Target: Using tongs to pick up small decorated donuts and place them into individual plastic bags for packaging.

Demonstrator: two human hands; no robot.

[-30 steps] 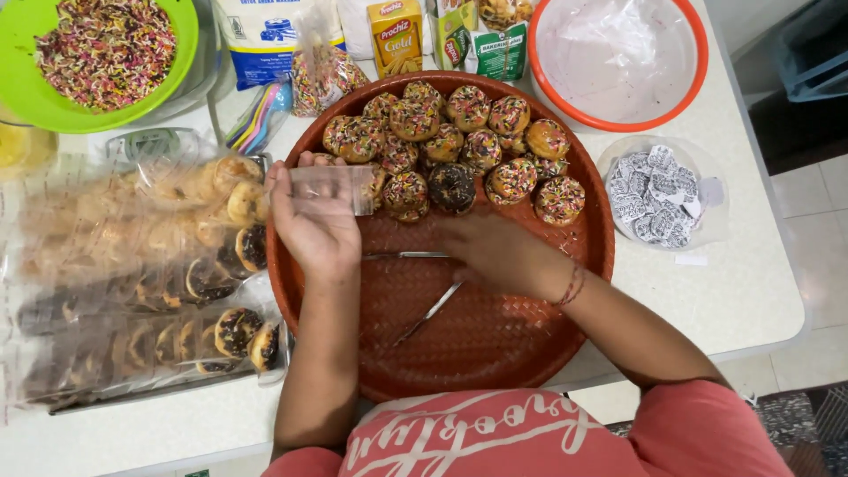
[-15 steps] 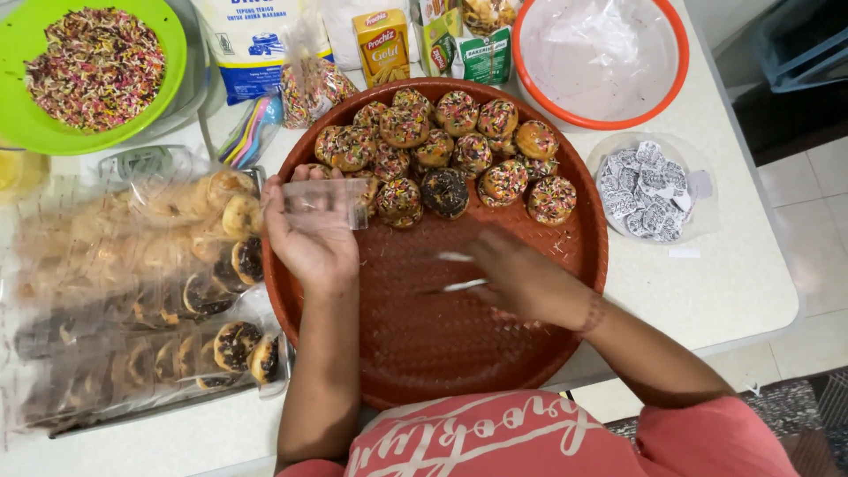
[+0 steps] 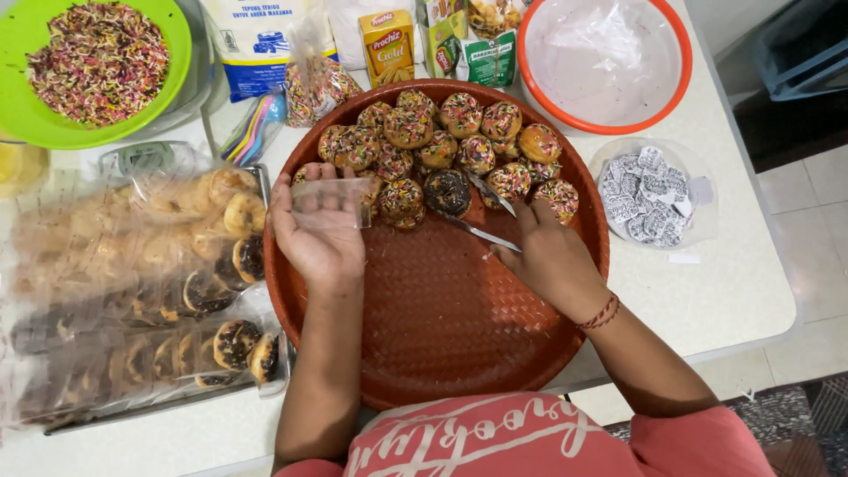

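Note:
A round brown woven tray [image 3: 442, 327] holds several small sprinkle-topped doughnuts [image 3: 442, 141] along its far side. My left hand [image 3: 318, 234] rests over the tray's left rim and holds a small clear plastic bag [image 3: 329, 201] open, close to the nearest doughnuts. My right hand [image 3: 552, 261] grips metal tongs [image 3: 481, 216], whose tips reach toward a dark chocolate doughnut [image 3: 448, 192] at the front of the pile.
Bagged doughnuts lie in rows on a metal tray [image 3: 141, 291] at left. A green bowl of sprinkles [image 3: 97, 62] sits far left, an orange-rimmed bowl [image 3: 605, 62] far right, a clear bag of paper labels [image 3: 649, 194] at right. Boxes and packets [image 3: 389, 44] stand behind.
My right hand has picked up the tongs from the tray and moved them up toward the doughnut pile. My left hand still holds the clear bag in place.

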